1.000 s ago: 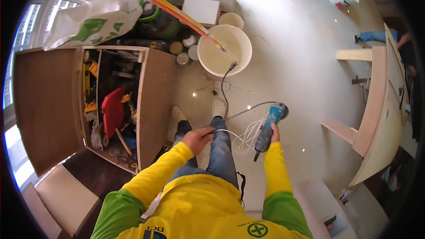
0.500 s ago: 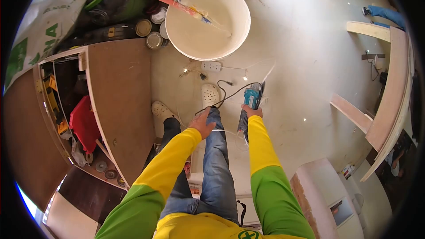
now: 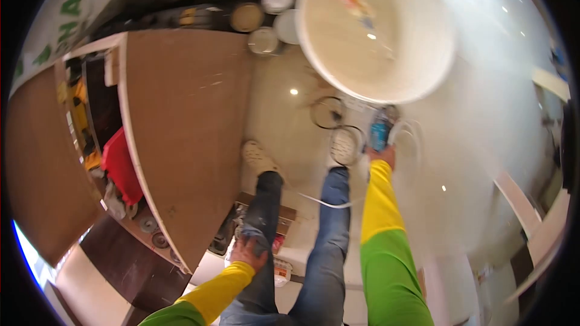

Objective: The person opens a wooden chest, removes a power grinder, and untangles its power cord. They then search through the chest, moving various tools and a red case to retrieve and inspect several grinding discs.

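Note:
My right hand [image 3: 383, 156] is closed around a teal angle grinder [image 3: 379, 134], held low in front of my right shoe [image 3: 345, 147]. The grinder's head lies close to the rim of a big white bucket [image 3: 305, 42]. A dark cord [image 3: 320, 125] loops beside and over that shoe. On my left leg, near the knee, my left hand [image 3: 248, 253] rests with its fingers spread and holds nothing. Motion blur softens the grinder's details, and its disc cannot be made out.
A brown wooden cabinet [image 3: 181, 139] stands at the left, with a red plastic piece [image 3: 122, 166] inside. Several cans [image 3: 263, 40] sit beside the bucket. A white cable [image 3: 332, 205] crosses by my legs. Pale wooden boards [image 3: 518, 202] are at the right.
My left hand has moved from over my right leg down to my left leg. My right hand has carried the grinder forward, nearer the bucket. The view has shifted.

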Action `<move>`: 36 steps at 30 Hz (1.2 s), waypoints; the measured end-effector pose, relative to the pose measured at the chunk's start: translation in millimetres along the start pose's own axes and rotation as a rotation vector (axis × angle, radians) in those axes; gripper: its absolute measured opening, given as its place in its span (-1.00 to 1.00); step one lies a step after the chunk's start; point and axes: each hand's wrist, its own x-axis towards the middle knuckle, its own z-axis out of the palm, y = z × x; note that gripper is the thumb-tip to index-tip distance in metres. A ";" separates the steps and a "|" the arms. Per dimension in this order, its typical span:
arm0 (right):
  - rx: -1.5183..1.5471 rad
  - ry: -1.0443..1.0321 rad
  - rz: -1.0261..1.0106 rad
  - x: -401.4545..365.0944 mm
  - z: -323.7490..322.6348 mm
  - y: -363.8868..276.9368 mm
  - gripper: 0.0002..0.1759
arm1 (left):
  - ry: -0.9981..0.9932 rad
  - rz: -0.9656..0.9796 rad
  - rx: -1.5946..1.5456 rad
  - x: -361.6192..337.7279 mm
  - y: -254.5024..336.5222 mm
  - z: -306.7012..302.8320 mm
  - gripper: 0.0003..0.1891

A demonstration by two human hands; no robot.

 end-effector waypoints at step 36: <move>0.723 -0.241 -0.469 -218.2 -129.5 -308.9 -0.41 | -0.089 -0.109 -0.663 28.8 -93.9 -25.6 -0.38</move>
